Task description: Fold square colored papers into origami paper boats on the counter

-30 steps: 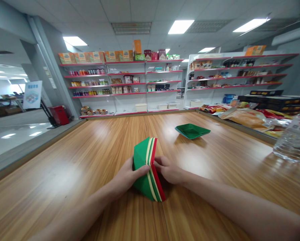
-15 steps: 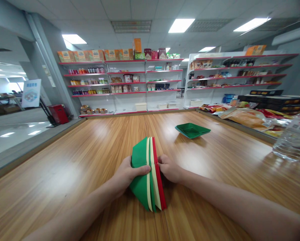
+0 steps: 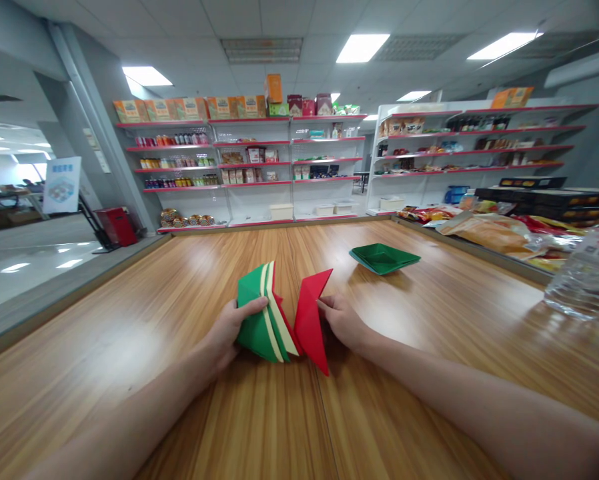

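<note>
My left hand [image 3: 239,328] is closed round a nested stack of folded paper trays [image 3: 257,327], tipped on its side, with green, cream and red layers. Its thumb presses over the rims. A single red paper tray [image 3: 309,313] is pinched by its edge in my right hand [image 3: 342,320], just right of the stack and tilted so its outer side faces me. A narrow gap parts the two at the top; lower down their edges come close. Beyond my right hand, a green paper tray [image 3: 385,257] rests on the table, apparently with another nested under it.
A wood-grain table [image 3: 189,280] spans the view. At right stand a clear plastic bottle [image 3: 587,280], snack packets [image 3: 494,233] and black boxes [image 3: 549,200]. Past the far edge are stocked shelves [image 3: 252,183]; a sign [image 3: 62,187] stands at left.
The red tray has come off the right side of the stack in my right hand. My left hand has shifted left and slightly up with the stack. The green tray stays put.
</note>
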Tool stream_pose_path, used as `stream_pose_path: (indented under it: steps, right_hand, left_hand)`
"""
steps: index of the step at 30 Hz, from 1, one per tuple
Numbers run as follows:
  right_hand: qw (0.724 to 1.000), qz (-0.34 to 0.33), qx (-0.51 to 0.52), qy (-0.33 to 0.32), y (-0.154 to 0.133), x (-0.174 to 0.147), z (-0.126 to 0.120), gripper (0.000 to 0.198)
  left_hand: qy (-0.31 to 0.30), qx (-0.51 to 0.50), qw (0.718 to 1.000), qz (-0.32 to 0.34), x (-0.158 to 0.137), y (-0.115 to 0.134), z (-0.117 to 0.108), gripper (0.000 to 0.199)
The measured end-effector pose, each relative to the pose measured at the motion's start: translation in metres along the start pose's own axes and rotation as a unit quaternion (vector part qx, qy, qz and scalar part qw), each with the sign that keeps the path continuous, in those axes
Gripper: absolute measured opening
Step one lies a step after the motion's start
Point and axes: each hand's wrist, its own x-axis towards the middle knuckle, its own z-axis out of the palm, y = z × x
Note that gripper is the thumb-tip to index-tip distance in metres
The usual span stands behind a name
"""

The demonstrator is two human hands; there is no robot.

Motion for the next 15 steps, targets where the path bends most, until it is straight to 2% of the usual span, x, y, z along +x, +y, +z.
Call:
stream_pose_path:
  steps: [3, 4, 6, 10, 12, 15]
  right_hand:
    - [1.000, -0.006, -0.017, -0.015, -0.001, 0.001, 0.000, 0.043]
    - [0.999, -0.008, -0.026, -0.022, -0.001, 0.001, 0.000, 0.042]
    - [0.998, -0.011, -0.045, -0.033, -0.001, 0.001, 0.000, 0.040]
    - [0.996, -0.014, -0.084, -0.041, -0.001, 0.000, 0.000, 0.038]
    - [0.994, -0.014, -0.101, -0.042, -0.002, -0.001, -0.001, 0.037]
    - [0.992, -0.011, -0.122, -0.039, -0.004, -0.003, 0.000, 0.034]
  left_hand:
    - [0.112, 0.054, 0.990, 0.068, 0.018, 0.005, -0.026, 0.049]
    - [0.156, 0.099, 0.977, 0.109, 0.024, 0.007, -0.036, 0.048]
    - [0.251, 0.217, 0.929, 0.167, 0.033, 0.013, -0.058, 0.044]
    - [0.351, 0.274, 0.880, 0.166, 0.039, 0.026, -0.097, 0.044]
    - [0.404, 0.348, 0.831, 0.156, 0.041, 0.029, -0.109, 0.046]
    - [0.429, 0.441, 0.774, 0.149, 0.044, 0.028, -0.117, 0.051]
